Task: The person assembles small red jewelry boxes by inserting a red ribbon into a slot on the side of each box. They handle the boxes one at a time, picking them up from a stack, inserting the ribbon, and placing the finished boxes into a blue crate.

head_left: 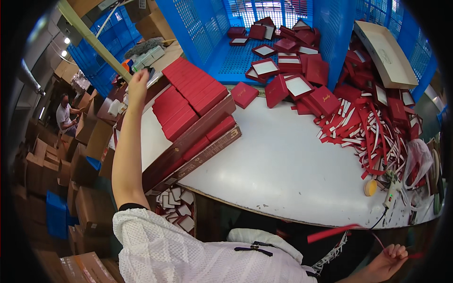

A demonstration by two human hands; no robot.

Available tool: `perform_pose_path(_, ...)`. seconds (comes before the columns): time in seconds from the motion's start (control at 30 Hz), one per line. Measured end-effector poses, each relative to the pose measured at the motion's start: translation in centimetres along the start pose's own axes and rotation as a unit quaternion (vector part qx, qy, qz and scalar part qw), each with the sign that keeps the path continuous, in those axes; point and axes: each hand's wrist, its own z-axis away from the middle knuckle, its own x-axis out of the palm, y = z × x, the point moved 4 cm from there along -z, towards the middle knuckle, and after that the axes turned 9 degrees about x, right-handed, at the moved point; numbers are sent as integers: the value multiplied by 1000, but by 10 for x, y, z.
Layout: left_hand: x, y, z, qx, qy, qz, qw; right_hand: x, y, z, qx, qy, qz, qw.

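Observation:
My left arm stretches far forward past the stacked boxes. My left hand [138, 81] is closed at the far left, beside a small dark object [150, 72]; what its fingers hold, if anything, is too small to make out. Low at the right, in front of the table edge, my right hand [394, 255] is pinched on a red strip [332, 233], whose flat end sticks out to the left. Close to my left arm, rows of red boxes [196, 89] stand tightly packed in a brown carton [207, 118].
Blue perforated crates [203, 35] at the back hold loose red boxes with white insides [265, 67]. A heap of red and white strips [363, 129] covers the right of the white table [264, 165], near a power strip [392, 194]. Brown cartons [96, 212] and a seated person [65, 114] are at left.

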Motion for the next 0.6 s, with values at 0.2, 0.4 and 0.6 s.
perform_pose_path(0.2, 11, -87, 32, -156, -318, 4, 935, -15, -5, 15, 7, 32, 41, 999)
perform_pose_path(0.4, 18, -83, 37, -82, -349, -11, 933, -1, 11, 12, 11, 31, 65, 997)
perform_pose_path(0.6, 19, -87, 36, -82, -365, -16, 927, 7, 22, 11, 24, 14, 57, 998)
